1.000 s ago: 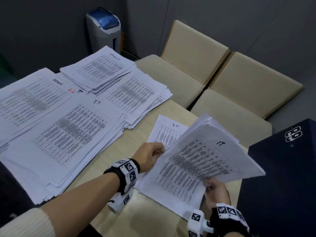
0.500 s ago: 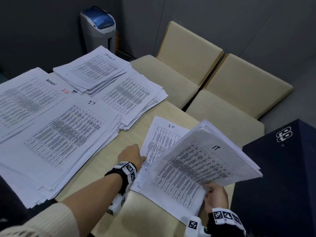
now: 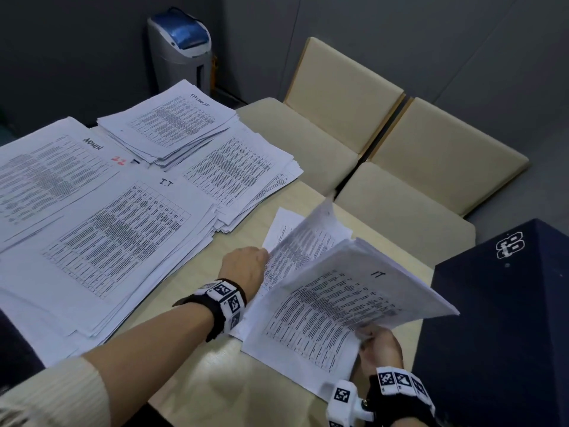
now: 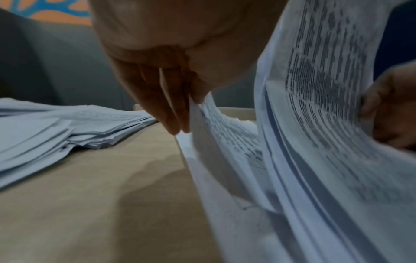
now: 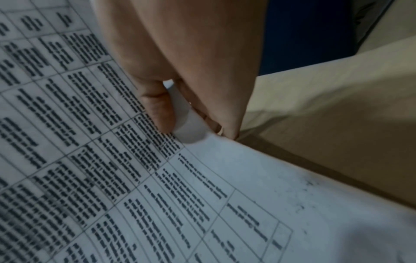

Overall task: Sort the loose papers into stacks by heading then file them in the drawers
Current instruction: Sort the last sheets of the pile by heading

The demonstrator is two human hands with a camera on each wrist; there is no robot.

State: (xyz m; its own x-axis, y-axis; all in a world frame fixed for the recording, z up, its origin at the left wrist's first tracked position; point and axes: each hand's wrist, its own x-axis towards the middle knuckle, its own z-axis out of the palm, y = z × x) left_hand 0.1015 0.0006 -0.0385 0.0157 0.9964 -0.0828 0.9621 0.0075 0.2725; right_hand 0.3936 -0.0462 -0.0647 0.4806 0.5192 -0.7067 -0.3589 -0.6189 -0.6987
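The right hand (image 3: 380, 345) has its grip closed on the near right edge of a bundle of papers (image 3: 354, 303): the thumb (image 5: 157, 106) presses on the printed top sheet and the other fingers are under the bundle. The bundle is lifted and tilted above the right part of the tabletop (image 3: 191, 368), and its top sheet has the heading "IT". The left hand (image 3: 244, 268) pinches the left edge of one sheet (image 3: 295, 241) between thumb and fingers (image 4: 157, 99); this sheet is raised and curved, between the bundle and the tabletop. Under it, a flat sheet (image 3: 278, 224) lies on the tabletop.

To the left, well apart from the hands, there are sorted stacks. The nearest is the "I.T" stack (image 3: 117, 241). Behind it at the left is the "ADMIN" stack (image 3: 46, 177), with red digits on its top sheet. At the far side there is a stack with a heading I cannot read (image 3: 172, 124), and it lies partly over one more stack (image 3: 240, 174).

A dark blue box (image 3: 505, 318) stands just to the right of the bundle. Behind the tabletop are two beige chairs (image 3: 409, 167), and a grey bin with a blue lid (image 3: 180, 53) stands near the wall.
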